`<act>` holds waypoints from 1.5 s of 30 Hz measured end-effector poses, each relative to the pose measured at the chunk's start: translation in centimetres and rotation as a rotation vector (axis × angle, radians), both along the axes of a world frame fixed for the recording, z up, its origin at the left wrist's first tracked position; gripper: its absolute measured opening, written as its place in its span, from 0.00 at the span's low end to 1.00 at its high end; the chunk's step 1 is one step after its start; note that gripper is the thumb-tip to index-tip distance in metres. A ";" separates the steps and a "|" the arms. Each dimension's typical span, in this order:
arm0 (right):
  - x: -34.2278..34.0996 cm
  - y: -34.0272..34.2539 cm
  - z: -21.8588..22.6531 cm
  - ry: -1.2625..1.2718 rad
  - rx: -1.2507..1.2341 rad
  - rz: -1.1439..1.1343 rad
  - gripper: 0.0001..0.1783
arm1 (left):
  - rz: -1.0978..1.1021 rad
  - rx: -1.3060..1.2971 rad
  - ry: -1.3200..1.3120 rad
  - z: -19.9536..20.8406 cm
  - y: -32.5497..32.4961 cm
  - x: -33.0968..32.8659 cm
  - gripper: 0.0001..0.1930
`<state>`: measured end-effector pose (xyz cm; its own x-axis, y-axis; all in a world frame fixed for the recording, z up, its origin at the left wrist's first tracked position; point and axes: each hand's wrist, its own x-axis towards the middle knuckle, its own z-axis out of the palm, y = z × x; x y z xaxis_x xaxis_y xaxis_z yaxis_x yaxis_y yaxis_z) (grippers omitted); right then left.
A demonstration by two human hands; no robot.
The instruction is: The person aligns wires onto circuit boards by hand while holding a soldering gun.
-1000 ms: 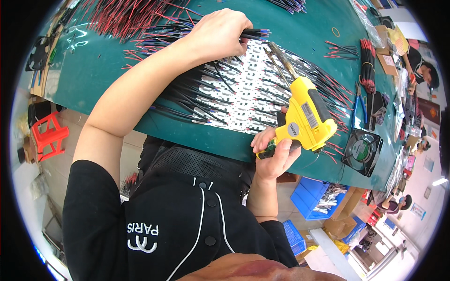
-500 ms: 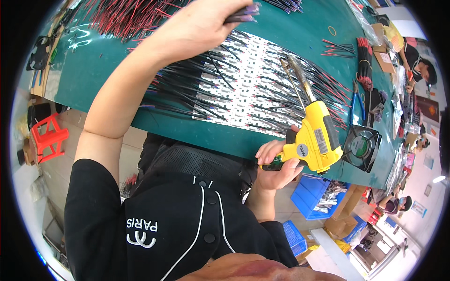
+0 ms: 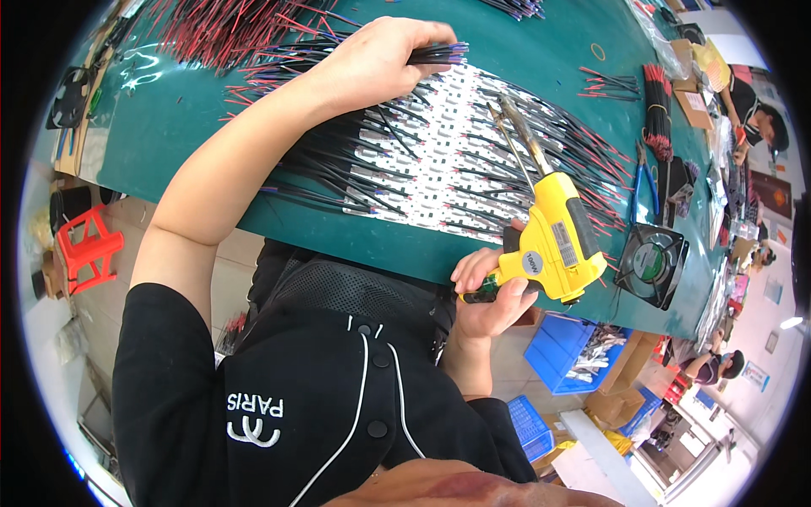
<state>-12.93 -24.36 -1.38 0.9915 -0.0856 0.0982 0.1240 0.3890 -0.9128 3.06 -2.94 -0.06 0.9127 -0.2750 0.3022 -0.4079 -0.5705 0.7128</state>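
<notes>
My left hand (image 3: pixel 384 61) is closed around a bundle of thin black wires (image 3: pixel 439 54), its ends pointing right over the far edge of a white circuit board panel (image 3: pixel 439 152). Black wires with red and blue tips fan out from both sides of the panel. My right hand (image 3: pixel 490 291) grips the handle of a yellow soldering gun (image 3: pixel 553 241). The gun's metal tip and thin feed tube angle up and to the left, above the panel's right-hand wires. Whether the tip touches anything cannot be made out.
On the green table (image 3: pixel 363 245), a heap of red and black wires (image 3: pixel 228 29) lies at the far left. Blue-handled pliers (image 3: pixel 644 182) and a black fan (image 3: pixel 652 266) sit at the right. A blue bin (image 3: pixel 557 346) stands below the table edge. Other people work at far right.
My left hand has come down and nearer the panel with the wire bundle. My right hand has shifted the soldering gun slightly to the left.
</notes>
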 end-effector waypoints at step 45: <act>0.5 1.0 -0.9 0.049 -0.211 0.051 0.22 | -0.080 0.324 0.290 4.0 -0.8 1.0 0.13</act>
